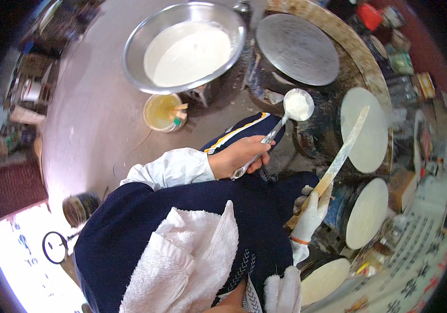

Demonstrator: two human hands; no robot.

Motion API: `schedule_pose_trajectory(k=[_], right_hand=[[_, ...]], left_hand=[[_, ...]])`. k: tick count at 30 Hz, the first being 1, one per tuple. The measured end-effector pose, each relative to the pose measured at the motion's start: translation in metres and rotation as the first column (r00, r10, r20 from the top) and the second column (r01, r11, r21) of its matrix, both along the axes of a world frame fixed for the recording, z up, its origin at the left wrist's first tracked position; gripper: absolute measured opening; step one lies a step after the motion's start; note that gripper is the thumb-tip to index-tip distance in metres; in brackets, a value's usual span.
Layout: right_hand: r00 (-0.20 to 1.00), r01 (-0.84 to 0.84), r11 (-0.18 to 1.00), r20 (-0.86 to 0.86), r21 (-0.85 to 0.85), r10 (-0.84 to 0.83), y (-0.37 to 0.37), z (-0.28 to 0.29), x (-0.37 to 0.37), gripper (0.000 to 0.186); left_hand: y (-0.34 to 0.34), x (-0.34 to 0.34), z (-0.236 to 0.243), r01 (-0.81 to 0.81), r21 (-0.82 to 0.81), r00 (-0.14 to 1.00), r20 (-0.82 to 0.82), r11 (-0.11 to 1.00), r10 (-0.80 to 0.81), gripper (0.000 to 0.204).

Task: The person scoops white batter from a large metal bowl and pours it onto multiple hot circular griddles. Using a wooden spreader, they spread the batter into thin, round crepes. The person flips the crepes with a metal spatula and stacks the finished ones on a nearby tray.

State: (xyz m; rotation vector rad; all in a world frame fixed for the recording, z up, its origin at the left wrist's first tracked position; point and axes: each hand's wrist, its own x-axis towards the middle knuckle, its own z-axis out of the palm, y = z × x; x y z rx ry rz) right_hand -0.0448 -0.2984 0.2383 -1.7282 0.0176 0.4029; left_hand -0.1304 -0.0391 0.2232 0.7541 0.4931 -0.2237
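Note:
My left hand (241,155) is wrapped round the handle of a metal ladle (298,105). White batter fills the ladle's bowl, which is held out beyond my knee. In a white glove, my right hand (311,208) grips a long, flat wooden spatula (341,156). The pale-smeared far end of the spatula lies over a round griddle (364,130) covered with a thin white layer. Beyond the ladle is a bare dark griddle (297,49). A wide steel basin (150,31) of white batter (188,52) stands ahead on the left.
A small tub (155,112) of yellowish liquid holds a wooden-handled tool. To my right are two more white-covered griddles, one beside my gloved hand (367,214) and one nearer (325,281). A curved ledge (359,57) runs behind the griddles. A white towel (181,255) hangs over my front.

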Motion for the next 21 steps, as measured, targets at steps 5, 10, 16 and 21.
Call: schedule_pose_trajectory(k=[5, 10, 16, 21], right_hand=[[0.983, -0.170, 0.985, 0.064, -0.014, 0.170, 0.067, -0.013, 0.025, 0.061], [0.918, -0.386, 0.922, -0.079, 0.032, 0.388, 0.105, -0.025, 0.038, 0.065], [0.820, -0.549, 0.834, -0.160, 0.051, 0.549, 0.164, -0.044, 0.056, 0.063], [0.714, -0.668, 0.742, -0.227, 0.059, 0.662, 0.220, -0.064, 0.068, 0.061]], left_hand=[[0.035, -0.018, -0.032, -0.239, 0.025, 0.971, 0.027, 0.971, 0.238, 0.042], [0.070, -0.036, -0.039, -0.432, 0.032, 0.902, 0.011, 0.901, 0.432, 0.038], [0.164, -0.090, -0.080, -0.604, 0.106, 0.770, -0.175, 0.790, 0.613, 0.024], [0.277, -0.145, -0.157, -0.419, 0.627, 0.707, -0.229, 0.656, 0.670, 0.037]])
